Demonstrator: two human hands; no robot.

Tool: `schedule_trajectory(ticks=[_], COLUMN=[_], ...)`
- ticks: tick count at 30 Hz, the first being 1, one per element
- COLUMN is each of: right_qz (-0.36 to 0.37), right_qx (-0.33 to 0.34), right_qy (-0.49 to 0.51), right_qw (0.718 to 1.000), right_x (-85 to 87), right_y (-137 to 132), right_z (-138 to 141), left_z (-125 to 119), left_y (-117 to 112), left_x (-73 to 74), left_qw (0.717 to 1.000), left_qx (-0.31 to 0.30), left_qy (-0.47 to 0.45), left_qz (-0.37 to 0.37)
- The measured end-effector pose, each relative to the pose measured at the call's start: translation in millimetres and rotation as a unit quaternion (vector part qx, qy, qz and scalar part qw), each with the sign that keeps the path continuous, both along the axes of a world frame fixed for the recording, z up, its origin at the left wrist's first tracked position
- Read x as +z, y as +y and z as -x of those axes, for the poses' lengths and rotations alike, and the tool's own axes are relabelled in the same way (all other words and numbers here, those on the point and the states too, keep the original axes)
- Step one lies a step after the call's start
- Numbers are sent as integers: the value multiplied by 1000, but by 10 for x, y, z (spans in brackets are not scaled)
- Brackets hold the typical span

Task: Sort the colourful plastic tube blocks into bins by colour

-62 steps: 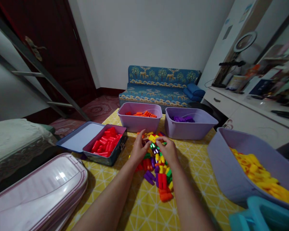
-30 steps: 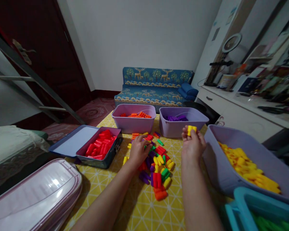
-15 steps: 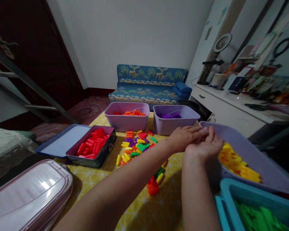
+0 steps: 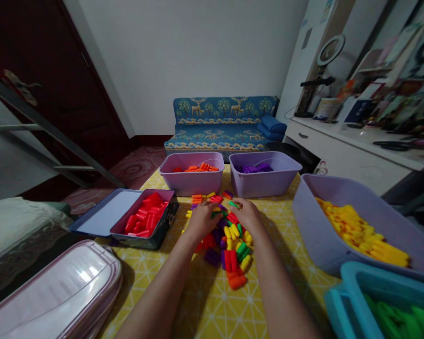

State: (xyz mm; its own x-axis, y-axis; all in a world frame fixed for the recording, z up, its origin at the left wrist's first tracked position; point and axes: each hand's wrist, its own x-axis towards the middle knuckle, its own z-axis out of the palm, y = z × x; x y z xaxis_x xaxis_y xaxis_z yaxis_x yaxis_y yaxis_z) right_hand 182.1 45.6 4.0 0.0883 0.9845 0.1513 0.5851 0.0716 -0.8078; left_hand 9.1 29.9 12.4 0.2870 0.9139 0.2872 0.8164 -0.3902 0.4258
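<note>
A loose pile of small plastic toy blocks (image 4: 230,231) in red, orange, yellow, green and purple lies on the yellow patterned tablecloth (image 4: 212,301). Over the left side of the pile is my left hand (image 4: 202,219), its thumb and fingers apart near some green blocks. My right hand (image 4: 246,214) is at the pile's upper right, with the fingertips closed around a green block (image 4: 234,205). Both palms face inward, and my hands hide part of the pile.
Behind the pile stand a bin of orange blocks (image 4: 191,178) and a bin of purple blocks (image 4: 265,182). To the right are a yellow-block bin (image 4: 309,226) and a turquoise green-block bin (image 4: 353,278). An open red-block tin (image 4: 137,240) and stacked lids (image 4: 56,292) are left.
Both hands have moved left from beside the bin of yellow blocks, where they were together, to the pile. They are now separated, and the right fingers have closed on a green block.
</note>
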Motion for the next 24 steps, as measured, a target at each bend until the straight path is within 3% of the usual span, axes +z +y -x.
schedule_trajectory(ticks=[5, 8, 13, 20, 24], right_qz=[-11, -14, 18, 2, 1], right_qx=[46, 86, 72, 94, 62], right_qy=[-111, -80, -21, -32, -4], right_qw=[993, 993, 997, 995, 998], right_x=[-75, -110, -155, -48, -16], right_y=[-40, -16, 4, -35, -18], right_z=[86, 101, 113, 233, 219], left_z=[51, 38, 52, 27, 28], left_y=[-7, 33, 68, 44, 17], left_x=[-140, -188, -215, -212, -196], left_qw=[997, 987, 957, 950, 950], left_qx=[-11, 11, -5, 65, 109], left_qy=[-71, -158, -285, -302, -291], left_qz=[-8, 9, 54, 39, 21])
